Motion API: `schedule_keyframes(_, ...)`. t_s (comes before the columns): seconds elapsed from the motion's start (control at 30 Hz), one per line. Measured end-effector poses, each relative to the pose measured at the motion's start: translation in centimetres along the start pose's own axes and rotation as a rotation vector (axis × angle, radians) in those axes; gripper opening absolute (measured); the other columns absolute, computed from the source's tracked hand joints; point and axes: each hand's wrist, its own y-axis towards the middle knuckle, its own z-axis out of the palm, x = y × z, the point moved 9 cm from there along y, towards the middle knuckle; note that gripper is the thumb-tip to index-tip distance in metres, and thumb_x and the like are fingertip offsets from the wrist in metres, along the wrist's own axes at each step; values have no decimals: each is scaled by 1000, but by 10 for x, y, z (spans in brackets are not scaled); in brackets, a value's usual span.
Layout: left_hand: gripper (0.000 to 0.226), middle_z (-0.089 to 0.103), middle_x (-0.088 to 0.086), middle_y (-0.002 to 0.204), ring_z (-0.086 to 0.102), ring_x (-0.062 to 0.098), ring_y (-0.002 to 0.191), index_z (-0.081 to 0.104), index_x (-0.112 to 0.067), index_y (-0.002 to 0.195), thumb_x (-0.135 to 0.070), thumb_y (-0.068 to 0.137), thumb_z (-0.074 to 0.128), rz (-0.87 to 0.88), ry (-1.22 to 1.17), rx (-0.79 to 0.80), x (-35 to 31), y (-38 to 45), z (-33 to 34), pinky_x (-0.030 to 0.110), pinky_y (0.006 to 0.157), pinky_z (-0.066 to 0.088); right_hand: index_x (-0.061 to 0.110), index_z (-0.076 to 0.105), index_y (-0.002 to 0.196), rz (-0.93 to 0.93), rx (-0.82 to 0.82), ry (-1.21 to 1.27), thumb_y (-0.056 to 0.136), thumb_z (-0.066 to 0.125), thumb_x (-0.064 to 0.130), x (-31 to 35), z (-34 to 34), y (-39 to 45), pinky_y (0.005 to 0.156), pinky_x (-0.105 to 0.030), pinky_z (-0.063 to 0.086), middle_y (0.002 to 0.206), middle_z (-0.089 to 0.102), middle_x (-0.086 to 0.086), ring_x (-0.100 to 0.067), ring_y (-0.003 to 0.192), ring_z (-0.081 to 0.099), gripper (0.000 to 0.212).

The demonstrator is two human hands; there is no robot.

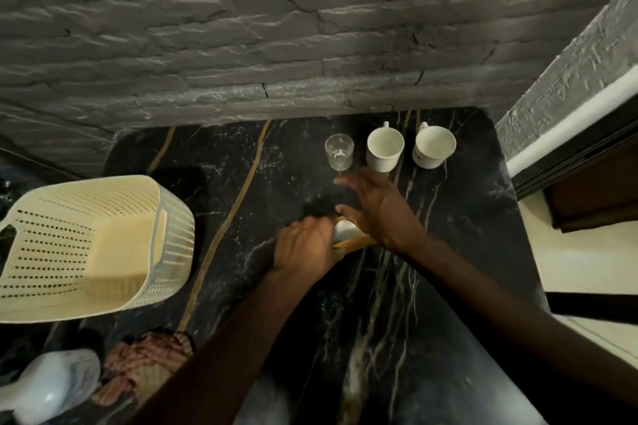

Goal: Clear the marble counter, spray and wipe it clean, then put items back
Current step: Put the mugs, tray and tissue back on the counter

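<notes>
Black marble counter (pixel 448 217) with gold veins under both hands. Left hand (pixel 305 247) curled around a white and yellow object (pixel 348 235), mostly hidden, hard to identify. Right hand (pixel 379 207) just beside it, fingers spread and relaxed, holding nothing. Beyond the right hand: a glass (pixel 339 151) and two white cups (pixel 385 149) (pixel 434 146). Left of the left hand: cream basket (pixel 86 245), cut off. Near the left forearm: crumpled cloth (pixel 145 362) and a blurred white bottle (pixel 51 386). No readable writing.

No text, label, brand, number or sign can be read anywhere in view; the small dark mark on the right-hand white ceramic cup (pixel 434 146) is too blurred to make out.
</notes>
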Motion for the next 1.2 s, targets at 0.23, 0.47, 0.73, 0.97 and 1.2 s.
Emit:
schedule_keyframes(0.23, 57, 60, -6, 125, 60, 16, 110, 47, -32, 129, -53, 80, 65, 167, -61, -48, -16, -67, 59, 29, 86, 45, 19, 60, 107, 164, 10, 172, 89, 54, 29, 9, 22, -131, 75, -23, 49, 106, 57, 1, -12, 90, 57, 22)
schedule_keyframes(0.47, 60, 72, -5, 93, 68, 17, 81, 66, -28, 113, -38, 57, 85, 221, -212, -178, -1, -88, 87, 26, 68, 52, 14, 65, 109, 288, 210, 60, 96, 49, 19, -14, 74, -172, 64, -2, 33, 100, 67, -3, -19, 85, 66, 21)
schedule_keyframes(0.73, 60, 65, -1, 118, 61, 16, 107, 59, -21, 126, -36, 71, 79, 269, -532, -141, 17, -84, 109, 23, 88, 45, -4, 65, 108, 158, 298, 186, 86, 48, 14, -1, 76, -151, 76, -27, 52, 100, 69, -21, -33, 88, 68, 34)
schedule_keyframes(0.97, 68, 56, 0, 132, 51, 14, 122, 47, -21, 137, -31, 76, 77, 326, -618, -62, 24, -85, 125, 27, 101, 43, 18, 67, 111, 249, 444, 508, 95, 49, 17, -8, 94, -158, 89, -42, 51, 119, 64, -1, -12, 107, 62, 24)
schedule_keyframes(1.2, 66, 56, -4, 131, 50, 12, 121, 47, -24, 136, -29, 77, 76, 378, -596, -43, 21, -87, 123, 27, 100, 43, 29, 69, 110, 342, 602, 853, 89, 51, 27, 19, 96, -156, 98, -31, 46, 128, 61, 5, -17, 120, 55, 27)
